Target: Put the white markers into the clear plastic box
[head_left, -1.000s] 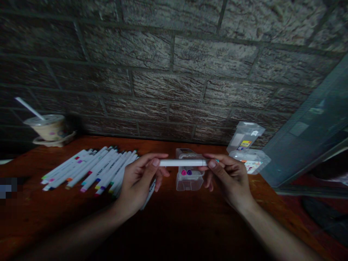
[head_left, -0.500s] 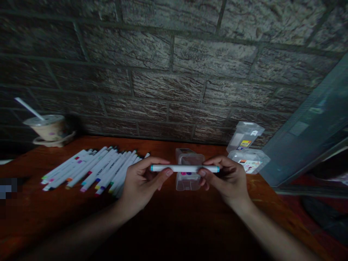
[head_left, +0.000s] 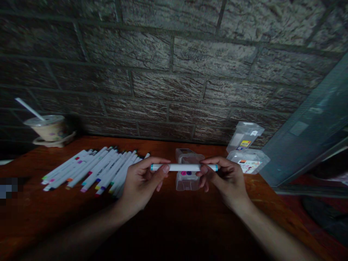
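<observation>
I hold a white marker (head_left: 182, 167) with teal bands at both ends level in front of me. My left hand (head_left: 141, 181) pinches its left end between thumb and fingers. My right hand (head_left: 225, 179) pinches the right end the same way. Just behind the marker a small clear plastic case (head_left: 187, 181) stands on the wooden table (head_left: 168, 224); pink and purple marker ends show inside it. A row of several white markers (head_left: 92, 168) with coloured ends lies on the table to the left of my left hand.
A lidded cup with a straw (head_left: 49, 127) stands at the far left by the brick wall. Two clear plastic boxes with labels (head_left: 248, 150) sit at the back right. A grey slanted panel (head_left: 312, 127) borders the table on the right.
The marker has dropped slightly and turned in my fingers, so that teal bands at both ends now show. Both hands keep their grip on its ends.
</observation>
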Demonstrator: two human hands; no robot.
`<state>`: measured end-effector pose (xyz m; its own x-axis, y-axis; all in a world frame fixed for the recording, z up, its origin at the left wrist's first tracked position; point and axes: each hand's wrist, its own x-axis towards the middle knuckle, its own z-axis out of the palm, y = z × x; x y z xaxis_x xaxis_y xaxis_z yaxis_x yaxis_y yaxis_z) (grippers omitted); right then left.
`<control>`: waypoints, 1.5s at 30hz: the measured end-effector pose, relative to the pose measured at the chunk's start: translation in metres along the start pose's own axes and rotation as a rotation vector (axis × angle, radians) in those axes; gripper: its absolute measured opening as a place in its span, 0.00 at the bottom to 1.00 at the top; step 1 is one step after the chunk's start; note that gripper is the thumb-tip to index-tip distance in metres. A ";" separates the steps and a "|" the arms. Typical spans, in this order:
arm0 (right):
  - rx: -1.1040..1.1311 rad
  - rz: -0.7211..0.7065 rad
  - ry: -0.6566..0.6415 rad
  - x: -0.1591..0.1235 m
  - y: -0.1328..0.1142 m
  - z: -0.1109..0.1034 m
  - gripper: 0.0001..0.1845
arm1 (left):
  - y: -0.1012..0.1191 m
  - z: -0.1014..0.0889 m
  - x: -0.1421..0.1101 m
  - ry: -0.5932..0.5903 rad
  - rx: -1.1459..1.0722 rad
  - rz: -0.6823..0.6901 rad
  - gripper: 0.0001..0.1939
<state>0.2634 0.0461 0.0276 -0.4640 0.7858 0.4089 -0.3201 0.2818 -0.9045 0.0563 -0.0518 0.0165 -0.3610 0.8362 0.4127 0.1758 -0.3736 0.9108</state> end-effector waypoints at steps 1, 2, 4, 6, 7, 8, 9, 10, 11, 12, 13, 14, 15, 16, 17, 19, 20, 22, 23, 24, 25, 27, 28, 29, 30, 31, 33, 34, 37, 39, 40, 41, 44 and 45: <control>-0.009 0.004 0.009 0.000 0.000 0.001 0.07 | -0.001 0.000 0.000 0.000 0.025 0.004 0.08; -0.018 0.007 0.016 0.000 0.000 0.001 0.08 | -0.001 0.000 -0.001 0.002 0.044 0.010 0.07; -0.032 0.013 0.020 0.000 0.000 0.002 0.09 | -0.003 0.000 -0.001 0.007 0.057 0.022 0.07; -0.028 0.016 0.013 0.000 0.000 0.002 0.08 | -0.004 -0.001 -0.002 0.007 0.044 0.023 0.07; -0.016 0.013 0.008 0.000 -0.001 0.003 0.08 | -0.004 -0.001 -0.002 0.006 0.030 0.018 0.08; -0.001 0.011 0.002 0.000 -0.001 0.002 0.07 | -0.004 -0.001 -0.002 0.002 0.010 0.012 0.08; 0.016 0.010 -0.005 0.001 -0.001 0.002 0.07 | -0.003 -0.001 -0.001 -0.002 -0.016 0.005 0.08; 0.032 0.013 -0.011 0.001 -0.001 0.002 0.06 | -0.003 -0.001 -0.001 -0.006 -0.045 0.000 0.08; 0.048 0.018 -0.016 0.001 -0.001 0.002 0.05 | -0.002 -0.001 -0.001 -0.010 -0.076 -0.005 0.08; 0.063 0.024 -0.019 0.002 -0.001 0.001 0.05 | -0.002 -0.001 -0.001 -0.012 -0.106 -0.013 0.08; 0.079 0.033 -0.021 0.002 -0.001 0.000 0.05 | -0.002 -0.001 -0.001 -0.012 -0.135 -0.022 0.08; 0.094 0.042 -0.024 0.002 -0.001 0.000 0.05 | -0.002 -0.001 -0.001 -0.010 -0.164 -0.034 0.09; 0.110 0.050 -0.026 0.002 -0.001 -0.001 0.05 | -0.003 -0.001 0.000 -0.007 -0.195 -0.045 0.09; 0.125 0.059 -0.026 0.002 -0.001 -0.001 0.05 | -0.004 -0.001 0.000 -0.005 -0.224 -0.052 0.09; 0.139 0.065 -0.025 0.002 -0.002 -0.001 0.05 | -0.005 -0.001 0.000 -0.002 -0.253 -0.053 0.10; 0.158 0.076 -0.019 0.002 -0.003 -0.001 0.07 | -0.007 -0.002 0.000 -0.002 -0.303 -0.046 0.10; 0.166 0.082 -0.016 0.002 -0.003 -0.001 0.07 | -0.008 -0.002 0.000 -0.006 -0.323 -0.041 0.10; 0.185 0.095 -0.015 0.002 -0.005 -0.001 0.09 | -0.008 -0.002 0.001 -0.010 -0.357 -0.039 0.11; 0.198 0.101 -0.015 0.002 -0.006 0.000 0.10 | -0.007 -0.002 0.001 -0.010 -0.375 -0.043 0.12; 0.211 0.108 -0.018 0.003 -0.007 0.000 0.10 | -0.007 -0.001 0.001 -0.010 -0.392 -0.049 0.12; 0.224 0.114 -0.020 0.003 -0.008 0.000 0.10 | -0.007 -0.001 0.001 -0.009 -0.409 -0.055 0.13; 0.238 0.130 -0.025 0.002 -0.009 0.000 0.11 | -0.006 0.000 0.002 -0.012 -0.438 -0.064 0.13; 0.240 0.139 -0.026 0.002 -0.010 0.000 0.11 | -0.005 0.000 0.002 -0.014 -0.448 -0.064 0.13; 0.240 0.145 -0.028 0.002 -0.010 0.000 0.11 | -0.005 -0.001 0.002 -0.014 -0.453 -0.063 0.13; 0.239 0.150 -0.031 0.002 -0.010 0.000 0.12 | -0.005 -0.001 0.002 -0.011 -0.456 -0.062 0.14; 0.240 0.152 -0.035 0.002 -0.010 -0.001 0.12 | -0.005 -0.001 0.002 -0.007 -0.458 -0.063 0.14; 0.251 0.156 -0.043 0.002 -0.009 -0.001 0.13 | -0.005 -0.002 0.002 0.000 -0.470 -0.070 0.14; 0.258 0.162 -0.045 0.002 -0.009 -0.001 0.14 | -0.005 -0.002 0.002 -0.001 -0.480 -0.077 0.14; 0.278 0.173 -0.046 0.003 -0.007 -0.002 0.15 | -0.005 -0.002 0.001 -0.012 -0.520 -0.087 0.13; 0.284 0.172 -0.049 0.003 -0.007 -0.002 0.15 | -0.004 -0.002 0.002 -0.016 -0.540 -0.086 0.13; 0.283 0.172 -0.050 0.003 -0.007 -0.002 0.14 | -0.004 -0.002 0.002 -0.017 -0.548 -0.084 0.13; 0.278 0.174 -0.050 0.003 -0.007 -0.002 0.15 | -0.003 -0.002 0.002 -0.017 -0.553 -0.083 0.13; 0.255 0.185 -0.043 0.003 -0.007 -0.002 0.16 | -0.002 -0.002 0.002 -0.021 -0.555 -0.085 0.14; 0.249 0.187 -0.040 0.003 -0.007 -0.002 0.16 | -0.002 -0.002 0.002 -0.022 -0.548 -0.086 0.14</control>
<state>0.2655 0.0477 0.0348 -0.5646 0.7876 0.2468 -0.4161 -0.0134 -0.9092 0.0537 -0.0499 0.0152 -0.3324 0.8790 0.3419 -0.3580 -0.4530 0.8165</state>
